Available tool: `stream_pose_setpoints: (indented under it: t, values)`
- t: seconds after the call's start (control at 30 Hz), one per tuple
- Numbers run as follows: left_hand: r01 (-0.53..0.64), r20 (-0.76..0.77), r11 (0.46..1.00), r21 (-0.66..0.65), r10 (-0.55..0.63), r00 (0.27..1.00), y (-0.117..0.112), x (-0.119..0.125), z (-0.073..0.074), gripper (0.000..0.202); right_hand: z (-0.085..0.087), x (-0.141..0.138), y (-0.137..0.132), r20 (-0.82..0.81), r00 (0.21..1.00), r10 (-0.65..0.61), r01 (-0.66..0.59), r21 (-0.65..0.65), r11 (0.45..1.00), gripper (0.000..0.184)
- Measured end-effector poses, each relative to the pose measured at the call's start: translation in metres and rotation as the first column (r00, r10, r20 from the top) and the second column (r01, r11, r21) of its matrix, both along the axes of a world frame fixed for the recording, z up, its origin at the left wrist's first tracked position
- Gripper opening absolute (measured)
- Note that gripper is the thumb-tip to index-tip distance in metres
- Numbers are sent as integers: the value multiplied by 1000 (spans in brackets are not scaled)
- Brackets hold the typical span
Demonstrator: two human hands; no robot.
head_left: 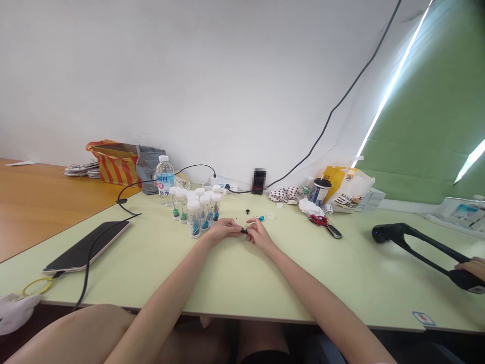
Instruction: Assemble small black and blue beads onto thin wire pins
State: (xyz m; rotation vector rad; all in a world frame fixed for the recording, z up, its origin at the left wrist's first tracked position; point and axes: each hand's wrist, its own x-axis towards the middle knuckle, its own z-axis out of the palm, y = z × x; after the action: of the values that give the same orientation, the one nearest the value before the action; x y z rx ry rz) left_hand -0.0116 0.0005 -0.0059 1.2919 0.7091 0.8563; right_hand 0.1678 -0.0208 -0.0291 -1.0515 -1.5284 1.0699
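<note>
My left hand (224,230) and my right hand (258,235) meet over the middle of the table, both with fingers pinched on a small black part (243,231). The part is too small and too covered by my fingertips to name. Just beyond my hands lie a small black round piece (247,211), a shiny blue piece (261,218) and a clear cap (271,216). Left of my left hand stand several clear tubes (194,222) with white caps, holding blue or green pieces.
A water bottle (165,184) stands behind the tubes. A tablet (89,246) with a cable lies at the left. Keys (334,231), a cup (320,192) and bags (346,189) are at the right. Another person's hand (473,266) touches a black headset-like frame (409,240).
</note>
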Motion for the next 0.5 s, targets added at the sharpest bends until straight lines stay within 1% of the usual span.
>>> stream_pose_setpoints:
  t: [0.13, 0.23, 0.33, 0.4, 0.5]
  values:
    - [8, -9, 1000, 4, -8, 1000, 1, 0, -1, 26, 0, 0, 1, -20, 1000, 14, -14, -4, 1000, 32]
    - [21, -22, 1000, 14, -21, 1000, 1, 0, -2, 26, -1, 0, 2, -2, 1000, 29, -29, -8, 1000, 27]
    - [10, -6, 1000, 12, -10, 1000, 2, 0, -3, 25, -3, 0, 3, 10, 1000, 8, -8, -14, 1000, 25]
    - [-5, 6, 1000, 3, 5, 1000, 2, 0, -3, 25, -3, 0, 3, -3, 1000, -7, 7, -8, 1000, 28]
    - [-5, -3, 1000, -2, 5, 1000, 2, 0, -3, 26, -2, 0, 3, -10, 1000, 6, -6, -4, 1000, 33]
